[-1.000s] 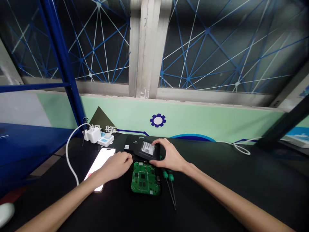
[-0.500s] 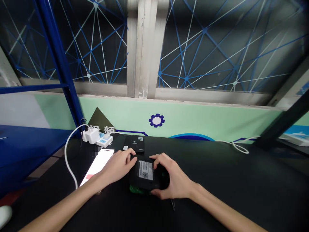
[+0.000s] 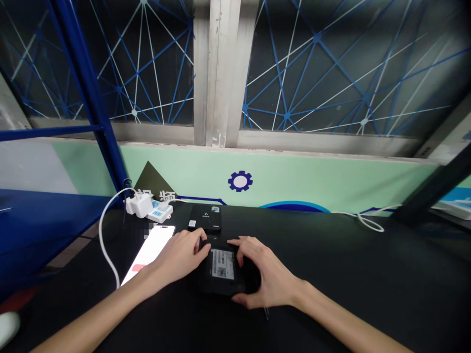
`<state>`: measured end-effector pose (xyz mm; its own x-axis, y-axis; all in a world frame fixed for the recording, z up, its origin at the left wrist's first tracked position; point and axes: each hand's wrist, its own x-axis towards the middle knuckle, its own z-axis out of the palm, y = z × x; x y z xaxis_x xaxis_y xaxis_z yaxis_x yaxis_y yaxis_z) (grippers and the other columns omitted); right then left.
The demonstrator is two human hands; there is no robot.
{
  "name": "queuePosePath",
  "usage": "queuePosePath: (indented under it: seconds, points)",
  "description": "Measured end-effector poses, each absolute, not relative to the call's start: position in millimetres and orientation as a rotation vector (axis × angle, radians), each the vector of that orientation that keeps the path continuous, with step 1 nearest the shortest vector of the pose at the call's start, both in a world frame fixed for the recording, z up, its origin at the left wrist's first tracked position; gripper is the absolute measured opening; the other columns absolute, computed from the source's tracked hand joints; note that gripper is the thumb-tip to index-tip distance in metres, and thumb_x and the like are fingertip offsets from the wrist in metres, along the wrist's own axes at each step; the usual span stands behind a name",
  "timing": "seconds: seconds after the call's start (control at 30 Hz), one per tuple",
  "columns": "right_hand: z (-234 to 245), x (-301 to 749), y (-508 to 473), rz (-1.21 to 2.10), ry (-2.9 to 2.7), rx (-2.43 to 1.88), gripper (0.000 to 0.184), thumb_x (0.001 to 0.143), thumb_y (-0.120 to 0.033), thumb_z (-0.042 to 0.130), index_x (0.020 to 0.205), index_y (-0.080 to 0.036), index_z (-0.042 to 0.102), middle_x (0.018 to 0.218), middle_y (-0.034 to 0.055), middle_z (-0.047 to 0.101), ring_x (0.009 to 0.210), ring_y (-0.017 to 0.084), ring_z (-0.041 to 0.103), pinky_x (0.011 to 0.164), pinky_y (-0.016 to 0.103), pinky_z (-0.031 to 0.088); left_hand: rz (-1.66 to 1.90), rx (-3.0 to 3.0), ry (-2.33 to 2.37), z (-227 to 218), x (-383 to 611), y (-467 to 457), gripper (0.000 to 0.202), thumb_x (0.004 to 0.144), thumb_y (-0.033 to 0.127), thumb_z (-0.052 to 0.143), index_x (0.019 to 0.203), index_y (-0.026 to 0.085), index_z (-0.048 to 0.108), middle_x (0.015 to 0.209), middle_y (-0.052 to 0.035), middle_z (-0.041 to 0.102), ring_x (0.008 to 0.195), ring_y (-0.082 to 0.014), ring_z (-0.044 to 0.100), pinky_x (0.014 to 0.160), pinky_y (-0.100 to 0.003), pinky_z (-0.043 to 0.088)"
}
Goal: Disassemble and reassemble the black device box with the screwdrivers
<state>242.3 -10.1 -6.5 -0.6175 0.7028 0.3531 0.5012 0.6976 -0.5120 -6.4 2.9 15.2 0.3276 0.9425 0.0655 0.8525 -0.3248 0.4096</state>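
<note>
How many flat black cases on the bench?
2. The front case, with a white label, is between the left hand and right hand. The rear case lies beyond the left hand, right of the power strip. Anything beneath the front case is hidden.

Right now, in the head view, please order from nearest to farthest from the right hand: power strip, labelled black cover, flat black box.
1. Labelled black cover: gripped on its right side by the right hand.
2. Flat black box: behind the cover.
3. Power strip: farther left, near the wall.
</note>
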Motion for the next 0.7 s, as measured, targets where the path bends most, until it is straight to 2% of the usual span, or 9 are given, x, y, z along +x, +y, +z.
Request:
queuePosePath:
  seconds: [0.37,0.6,0.7]
  points:
    - [-4.0,244.0,-10.6,0.481,-2.390,-0.926,0.049,0.058,-0.046,0.088,0.083,-0.024,0.052,0.130,0.0136,0.064,0.121,0.034,0.057,0.105,0.052,0.040,0.394,2.297,1.576,13.9,-8.8,3.8,0.026,0.093,0.042,0.046,0.106,0.026,0.062,0.073,0.0003,0.065,0.080,-0.0236,0.061,0.064,-0.032,0.039]
    - [-8.0,244.7,-10.5,0.502,-2.421,-0.986,0.048,0.060,-0.048,0.087,0.080,-0.023,0.051,0.139,0.0156,0.059,0.129,0.035,0.053,0.114,0.058,0.029,0.367,2.312,1.558,14.1,-9.9,3.0,0.027,0.094,0.043,0.047,0.108,0.026,0.061,0.075,0.0005,0.065,0.080,-0.0235,0.061,0.063,-0.031,0.037]
    - [-9.6,245.2,-10.6,0.513,-2.417,-0.986,0.048,0.060,-0.048,0.087,0.080,-0.023,0.051,0.140,0.0158,0.058,0.132,0.035,0.051,0.115,0.059,0.028,0.352,2.333,1.526,14.2,-11.5,3.2,0.028,0.093,0.045,0.048,0.109,0.026,0.060,0.076,0.0009,0.065,0.079,-0.0225,0.060,0.065,-0.031,0.037]
